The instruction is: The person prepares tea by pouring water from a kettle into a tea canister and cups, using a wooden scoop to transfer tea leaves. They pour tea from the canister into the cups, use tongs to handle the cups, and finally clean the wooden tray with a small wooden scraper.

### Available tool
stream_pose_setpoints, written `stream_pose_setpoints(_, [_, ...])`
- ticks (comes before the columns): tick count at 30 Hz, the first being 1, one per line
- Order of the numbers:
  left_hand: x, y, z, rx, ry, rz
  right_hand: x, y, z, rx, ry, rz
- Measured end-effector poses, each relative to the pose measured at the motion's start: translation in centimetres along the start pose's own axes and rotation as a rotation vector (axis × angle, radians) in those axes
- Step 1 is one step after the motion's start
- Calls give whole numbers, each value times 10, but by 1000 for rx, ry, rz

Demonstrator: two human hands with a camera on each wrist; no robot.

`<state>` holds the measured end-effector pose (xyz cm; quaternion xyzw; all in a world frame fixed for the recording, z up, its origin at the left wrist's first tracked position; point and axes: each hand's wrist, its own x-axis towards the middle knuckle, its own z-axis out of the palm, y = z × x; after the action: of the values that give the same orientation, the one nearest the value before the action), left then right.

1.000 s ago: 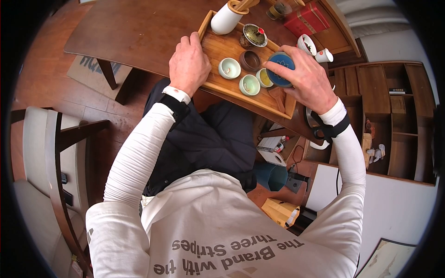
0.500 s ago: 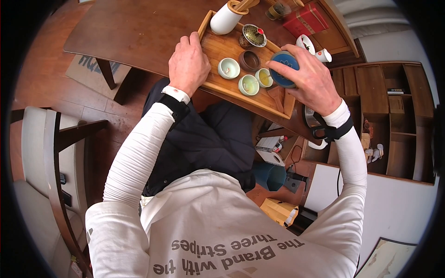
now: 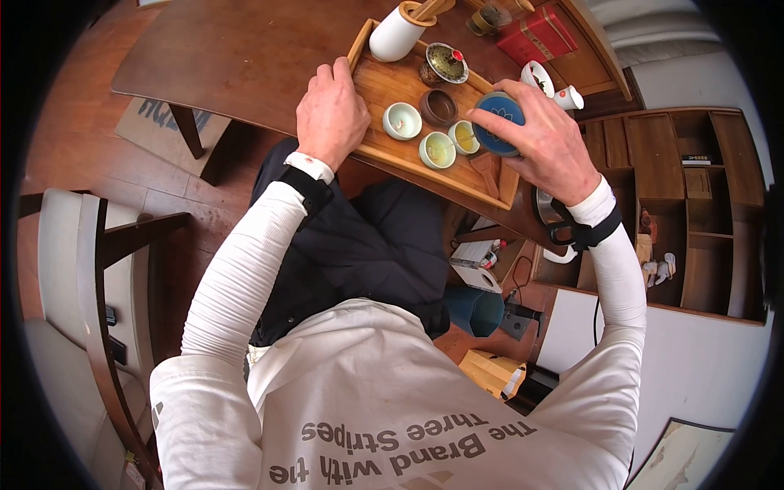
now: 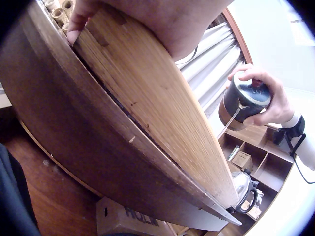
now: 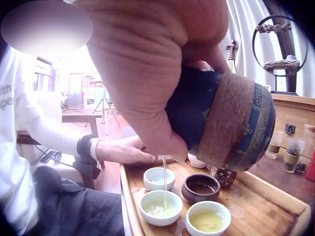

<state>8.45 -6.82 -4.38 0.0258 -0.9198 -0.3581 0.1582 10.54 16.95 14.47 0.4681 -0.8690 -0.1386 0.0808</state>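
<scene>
My right hand (image 3: 549,140) grips a blue teapot (image 5: 194,105) with a brown band and a lotus-patterned lid. The pot tilts over the tray, and a thin stream runs from it into a pale green teacup (image 5: 160,216). Beside that cup, a second teacup (image 5: 208,219) holds yellow tea. A third pale teacup (image 3: 403,121) and a brown cup (image 3: 439,106) stand close by. At the near left corner, my left hand (image 3: 331,114) holds the rim of the wooden tray (image 4: 147,93); in the left wrist view a fingertip bends over its end.
A white tool holder (image 3: 392,34) and a lidded cup with a red knob (image 3: 447,63) stand on the tray's far side, a wooden scoop (image 3: 486,170) at its right. Beyond are a red box (image 3: 539,34) and a white bowl (image 3: 537,79). A glass kettle (image 4: 241,187) is at right.
The teapot has shifted slightly right with my right hand. Tea in the nearest cup has turned yellower under the stream. My left hand stays at the tray.
</scene>
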Motion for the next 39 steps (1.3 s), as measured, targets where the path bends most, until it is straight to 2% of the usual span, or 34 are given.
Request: stream_pose_setpoints(39, [0,0,1,-3,6,-2,2,-1,5,24,-24,7])
